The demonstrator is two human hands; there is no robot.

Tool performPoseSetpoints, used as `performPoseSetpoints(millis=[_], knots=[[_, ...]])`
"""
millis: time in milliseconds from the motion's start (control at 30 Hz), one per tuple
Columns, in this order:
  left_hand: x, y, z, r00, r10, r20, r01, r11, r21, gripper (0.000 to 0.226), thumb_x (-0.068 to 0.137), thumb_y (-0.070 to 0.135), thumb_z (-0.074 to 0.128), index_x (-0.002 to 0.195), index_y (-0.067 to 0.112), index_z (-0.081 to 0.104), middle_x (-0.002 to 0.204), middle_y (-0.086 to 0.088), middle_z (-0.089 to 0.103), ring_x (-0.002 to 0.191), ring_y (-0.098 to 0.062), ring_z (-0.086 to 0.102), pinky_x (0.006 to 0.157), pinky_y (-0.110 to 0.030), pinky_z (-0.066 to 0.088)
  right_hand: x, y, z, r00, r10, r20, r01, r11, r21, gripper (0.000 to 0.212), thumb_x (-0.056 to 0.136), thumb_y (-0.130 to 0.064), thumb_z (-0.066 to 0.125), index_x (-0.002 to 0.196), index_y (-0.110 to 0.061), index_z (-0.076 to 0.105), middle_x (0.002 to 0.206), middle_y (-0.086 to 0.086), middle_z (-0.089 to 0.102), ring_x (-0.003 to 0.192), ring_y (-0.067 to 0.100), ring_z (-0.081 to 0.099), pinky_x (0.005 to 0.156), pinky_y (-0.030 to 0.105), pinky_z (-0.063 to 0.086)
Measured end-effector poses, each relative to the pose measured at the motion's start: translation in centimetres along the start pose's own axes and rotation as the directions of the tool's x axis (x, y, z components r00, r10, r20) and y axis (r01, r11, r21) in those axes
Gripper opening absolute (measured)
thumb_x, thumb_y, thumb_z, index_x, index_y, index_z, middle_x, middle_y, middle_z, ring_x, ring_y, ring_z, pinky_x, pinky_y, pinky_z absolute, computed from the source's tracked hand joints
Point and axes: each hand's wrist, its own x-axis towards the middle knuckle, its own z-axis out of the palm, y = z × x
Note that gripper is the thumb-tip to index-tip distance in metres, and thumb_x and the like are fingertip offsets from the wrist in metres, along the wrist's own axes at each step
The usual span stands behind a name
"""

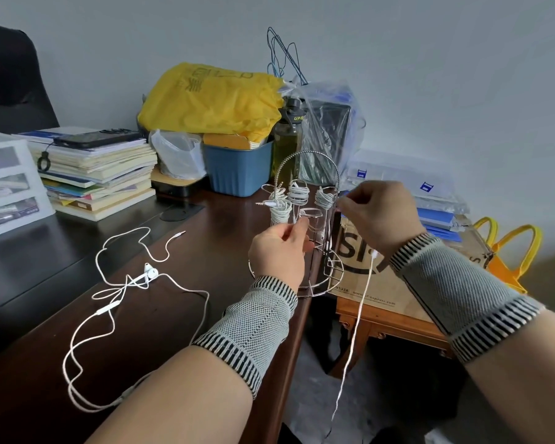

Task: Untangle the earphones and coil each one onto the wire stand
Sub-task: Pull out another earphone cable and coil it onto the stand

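The earphone cord (354, 328) I'm working on hangs straight down off the bench (205, 238) edge from my right hand (380, 214), which pinches its upper end just right of the wire stand (305, 219), so the long axis runs vertical and I'd guess the next wrap goes leftward onto a free loop. My left hand (279, 251) is curled round the stand's front loop, steadying it. I count three coils (297, 193) already wound on, plus one loose earphone set (125, 293) lying tangled to my left.
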Motion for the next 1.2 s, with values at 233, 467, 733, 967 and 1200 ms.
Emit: performPoseSetpoints(millis=[233, 467, 733, 967, 1200], knots=[[0.1, -0.1, 0.1, 0.998, -0.049, 0.028, 0.050, 0.998, -0.039, 0.026, 0.086, 0.035, 0.071, 0.068, 0.017, 0.069, 0.055, 0.006, 0.067, 0.060, -0.008, 0.068, 0.075, -0.040, 0.061, 4.1, -3.9, 2.0, 0.981, 0.001, 0.193, 0.065, 0.940, -0.335, 0.012, 0.082, -0.017, 0.062, 0.079, -0.007, 0.068, 0.073, 0.006, 0.065, 0.070, 0.020, 0.064, 0.065, 0.032, 0.058], [0.2, -0.3, -0.2, 1.000, -0.027, 0.016, 0.027, 0.999, 0.032, 0.029, 0.086, 0.020, 0.065, 0.057, 0.019, 0.066, 0.057, 0.003, 0.069, 0.064, -0.011, 0.071, 0.076, -0.040, 0.060, 3.1, -6.5, 2.8, 0.923, -0.143, 0.358, 0.302, 0.846, -0.439, 0.017, 0.086, -0.024, 0.063, 0.089, -0.010, 0.071, 0.081, 0.005, 0.068, 0.076, 0.019, 0.064, 0.072, 0.034, 0.058], [0.5, -0.7, -0.1, 1.000, 0.026, -0.018, -0.024, 0.995, 0.101, 0.029, 0.087, 0.007, 0.064, 0.059, 0.015, 0.069, 0.053, -0.001, 0.063, 0.048, -0.008, 0.046, 0.056, -0.026, 0.049, -2.3, -4.5, 2.0, 0.842, -0.426, 0.331, 0.537, 0.717, -0.445, 0.022, 0.092, -0.025, 0.050, 0.086, -0.012, 0.067, 0.085, 0.000, 0.048, 0.073, 0.021, 0.055, 0.065, 0.032, 0.046], [0.3, -1.0, -0.4, 0.998, 0.057, 0.016, -0.058, 0.996, 0.062, 0.015, 0.086, 0.022, 0.069, 0.094, 0.012, 0.077, 0.072, 0.001, 0.074, 0.071, -0.018, 0.073, 0.074, -0.042, 0.061, -2.9, 1.4, 1.0, 0.976, -0.102, 0.191, 0.117, 0.991, -0.070, 0.015, 0.092, -0.017, 0.060, 0.093, -0.015, 0.075, 0.073, -0.008, 0.064, 0.058, 0.003, 0.053, 0.058, 0.018, 0.044], [-0.6, -0.1, -0.6, 0.999, 0.011, 0.034, -0.010, 1.000, -0.026, 0.012, 0.088, 0.019, 0.067, 0.091, 0.011, 0.075, 0.066, 0.003, 0.073, 0.071, -0.017, 0.073, 0.077, -0.043, 0.061, -2.5, 4.6, 0.4, 0.911, 0.270, 0.311, -0.340, 0.919, 0.201, 0.020, 0.084, -0.026, 0.071, 0.077, -0.008, 0.070, 0.058, 0.001, 0.061, 0.044, 0.007, 0.048, 0.048, 0.023, 0.044]])
